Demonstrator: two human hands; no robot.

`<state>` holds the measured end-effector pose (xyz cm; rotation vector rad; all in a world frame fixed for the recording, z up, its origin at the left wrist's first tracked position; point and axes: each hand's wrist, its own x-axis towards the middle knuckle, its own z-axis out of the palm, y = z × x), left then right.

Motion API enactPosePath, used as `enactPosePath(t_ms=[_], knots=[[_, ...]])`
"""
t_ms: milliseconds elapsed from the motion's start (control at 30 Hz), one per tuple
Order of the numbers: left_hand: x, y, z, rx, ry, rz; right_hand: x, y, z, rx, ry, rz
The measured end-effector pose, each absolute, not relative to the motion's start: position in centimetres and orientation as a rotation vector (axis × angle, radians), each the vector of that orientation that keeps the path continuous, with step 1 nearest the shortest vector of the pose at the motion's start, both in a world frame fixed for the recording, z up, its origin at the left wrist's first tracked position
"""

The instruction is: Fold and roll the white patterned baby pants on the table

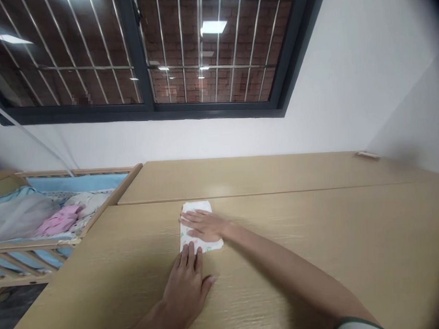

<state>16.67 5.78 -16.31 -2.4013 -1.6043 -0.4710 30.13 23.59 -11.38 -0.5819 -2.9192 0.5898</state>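
Note:
A white folded cloth [197,206] with small coloured prints lies flat on the wooden surface [287,239]. My right hand [203,225] is spread flat on top of the cloth, its fingers pointing left. Just below, my left hand [186,285] rests with fingers stretched out, the fingertips at the cloth's near edge. Neither hand is closed round anything. The middle of the cloth is hidden under my right hand.
A wooden crib [26,245] with blue lining and a pink cloth [61,220] stands at the left. A seam divides the surface from a back panel [259,175]. A small flat object [367,155] lies at the far right. Behind are a white wall and a barred window [217,109].

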Motion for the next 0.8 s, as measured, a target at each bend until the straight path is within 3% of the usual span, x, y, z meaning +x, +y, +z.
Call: enactPosePath(t_ms=[233,433,567,800], knots=[[16.3,6.5,-16.7,-2.456,-1.619,-0.462,29.6,28.3,-11.5,-0.625,-2.868,0.431],[11.9,8.9,-14.1,-2.781,-1.428,-0.524,31.3,24.9,-9.5,-0.711,-2.731,0.266],[9.8,9.9,-13.2,-2.827,-1.391,-0.66,34.4,21.2,-7.3,-0.828,-2.671,0.355],[10.3,12.4,-10.5,-2.844,-1.912,-0.94,37.4,17.5,-7.5,-0.804,-2.762,0.505]])
